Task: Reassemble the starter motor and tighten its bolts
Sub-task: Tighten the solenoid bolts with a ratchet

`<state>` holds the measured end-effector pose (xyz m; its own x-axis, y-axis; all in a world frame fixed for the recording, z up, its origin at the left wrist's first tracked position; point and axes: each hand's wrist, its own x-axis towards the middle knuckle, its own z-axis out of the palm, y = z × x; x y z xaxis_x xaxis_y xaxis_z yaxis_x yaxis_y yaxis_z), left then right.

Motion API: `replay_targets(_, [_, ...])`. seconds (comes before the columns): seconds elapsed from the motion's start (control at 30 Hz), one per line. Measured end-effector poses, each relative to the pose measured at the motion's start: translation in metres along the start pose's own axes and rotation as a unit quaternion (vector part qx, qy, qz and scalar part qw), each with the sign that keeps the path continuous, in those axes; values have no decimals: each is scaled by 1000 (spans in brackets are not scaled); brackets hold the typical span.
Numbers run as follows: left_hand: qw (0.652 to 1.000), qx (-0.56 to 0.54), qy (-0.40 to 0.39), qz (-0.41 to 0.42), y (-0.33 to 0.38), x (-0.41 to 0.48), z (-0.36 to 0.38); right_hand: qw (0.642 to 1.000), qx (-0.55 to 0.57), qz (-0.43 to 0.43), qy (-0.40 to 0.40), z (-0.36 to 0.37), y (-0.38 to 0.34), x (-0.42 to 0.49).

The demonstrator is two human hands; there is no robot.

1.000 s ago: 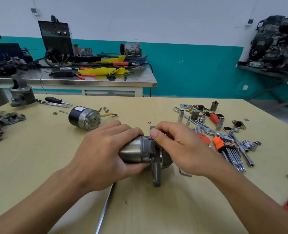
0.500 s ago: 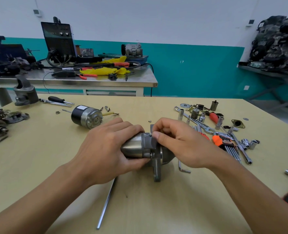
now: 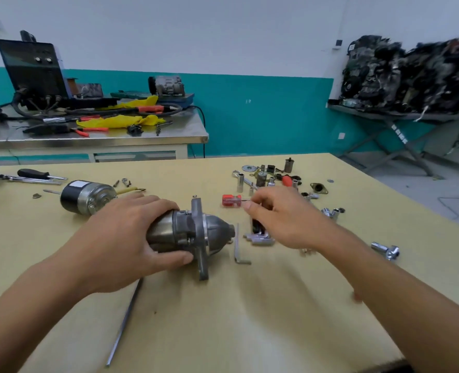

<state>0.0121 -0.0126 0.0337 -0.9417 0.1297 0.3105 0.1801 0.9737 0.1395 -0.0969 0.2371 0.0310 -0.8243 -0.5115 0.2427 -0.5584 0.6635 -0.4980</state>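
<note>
The grey starter motor (image 3: 209,232) lies on its side on the yellow table (image 3: 250,319), nose cone pointing right, its mounting flange upright. My left hand (image 3: 120,238) grips the motor's body from the left, thumb underneath. My right hand (image 3: 282,219) is off the motor, to its right over the tools. Its thumb and forefinger pinch the thin shaft of a small red-handled screwdriver (image 3: 231,200), whose handle points left. A small bolt head shows at the flange's top.
An L-shaped hex key (image 3: 237,246) lies just right of the nose cone. A long steel rod (image 3: 126,321) lies near the front edge. A black and silver motor (image 3: 85,196) sits at left. Sockets and small parts (image 3: 263,179) are scattered at right, with a chrome socket piece (image 3: 384,250).
My right hand left the top of the motor's flange and moved right to the red screwdriver. The left hand still holds the motor. The view has swung right.
</note>
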Motion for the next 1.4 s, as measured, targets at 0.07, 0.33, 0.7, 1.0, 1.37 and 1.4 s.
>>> replay_targets(0.07, [1000, -7, -11, -4, 12, 7, -8, 992, -81, 92, 40, -26, 34, -11])
replay_targets(0.33, [989, 42, -17, 140, 125, 102, 13, 888, -208, 409, -34, -113, 142, -79])
replay_targets(0.7, [967, 19, -174, 186, 201, 160, 87, 924, -11, 370, 99, -61, 147, -77])
replay_targets(1.0, [928, -356, -5, 105, 140, 127, 40, 966, 77, -94, 229, -57, 54, -25])
replay_targets(1.37, [824, -560, 56, -72, 51, 71, -36, 889, 418, -176, 57, -14, -41, 41])
replay_targets(1.4, [809, -579, 51, -86, 48, 68, -39, 883, 428, -185, 45, -12, -41, 42])
